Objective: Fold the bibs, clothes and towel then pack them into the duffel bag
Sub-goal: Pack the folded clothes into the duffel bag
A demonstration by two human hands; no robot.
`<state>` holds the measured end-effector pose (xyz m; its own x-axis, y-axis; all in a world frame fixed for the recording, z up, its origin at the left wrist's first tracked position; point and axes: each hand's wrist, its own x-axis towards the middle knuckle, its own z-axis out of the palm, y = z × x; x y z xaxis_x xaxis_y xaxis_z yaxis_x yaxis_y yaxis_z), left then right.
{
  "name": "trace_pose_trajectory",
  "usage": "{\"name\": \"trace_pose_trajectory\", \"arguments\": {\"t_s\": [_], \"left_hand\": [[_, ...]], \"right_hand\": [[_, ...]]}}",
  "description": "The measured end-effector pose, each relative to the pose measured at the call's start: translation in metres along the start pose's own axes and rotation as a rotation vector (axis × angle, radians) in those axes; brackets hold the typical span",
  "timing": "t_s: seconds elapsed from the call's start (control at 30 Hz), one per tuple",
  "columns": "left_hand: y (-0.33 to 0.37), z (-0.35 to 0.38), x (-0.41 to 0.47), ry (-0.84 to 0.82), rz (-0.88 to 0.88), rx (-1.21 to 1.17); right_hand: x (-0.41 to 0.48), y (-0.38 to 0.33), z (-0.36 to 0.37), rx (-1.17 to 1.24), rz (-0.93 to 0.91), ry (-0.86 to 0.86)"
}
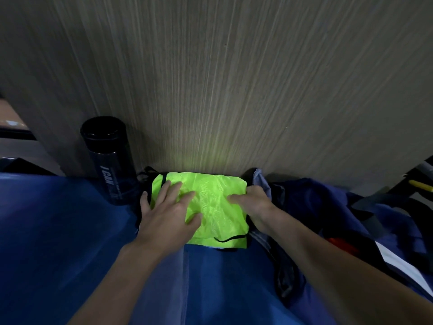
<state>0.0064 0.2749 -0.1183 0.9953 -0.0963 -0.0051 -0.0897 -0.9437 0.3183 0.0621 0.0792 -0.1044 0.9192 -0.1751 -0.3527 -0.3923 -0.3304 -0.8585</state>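
A neon yellow-green mesh bib [215, 202], folded into a rough rectangle with black trim, lies on the blue surface [58, 231] against the wood-grain wall. My left hand [168, 207] lies flat on its left half, fingers spread and straight. My right hand [253, 200] presses on the bib's right edge; its thumb side is hidden, so whether it pinches the cloth is unclear. Folded dark and grey clothes [262, 184] peek out beneath and to the right of the bib. The dark blue duffel bag [351, 219] with grey straps lies at the right.
A tall dark water bottle [110, 160] stands left of the bib by the wall. A wood-grain panel [222, 78] rises directly behind. A red item [344, 247] and a white panel [398, 261] show on the bag at the right.
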Motion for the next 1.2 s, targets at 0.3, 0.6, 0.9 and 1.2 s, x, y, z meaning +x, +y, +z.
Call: {"name": "trace_pose_trajectory", "arguments": {"t_s": [0.3,0.6,0.9,1.2], "left_hand": [[0.000,-0.004,-0.003,0.017,-0.072,-0.011],[0.000,-0.005,-0.002,0.036,-0.083,-0.072],[0.005,-0.032,0.002,0.291,-0.240,-1.008],[-0.008,-0.048,-0.010,-0.030,-0.257,-1.274]], "right_hand": [[-0.008,-0.004,-0.010,-0.218,-0.239,-0.038],[-0.028,-0.040,-0.008,-0.197,-0.238,-0.155],[-0.038,-0.081,0.040,-0.011,-0.219,-0.152],[-0.044,-0.081,0.077,0.194,-0.122,-0.354]]}}
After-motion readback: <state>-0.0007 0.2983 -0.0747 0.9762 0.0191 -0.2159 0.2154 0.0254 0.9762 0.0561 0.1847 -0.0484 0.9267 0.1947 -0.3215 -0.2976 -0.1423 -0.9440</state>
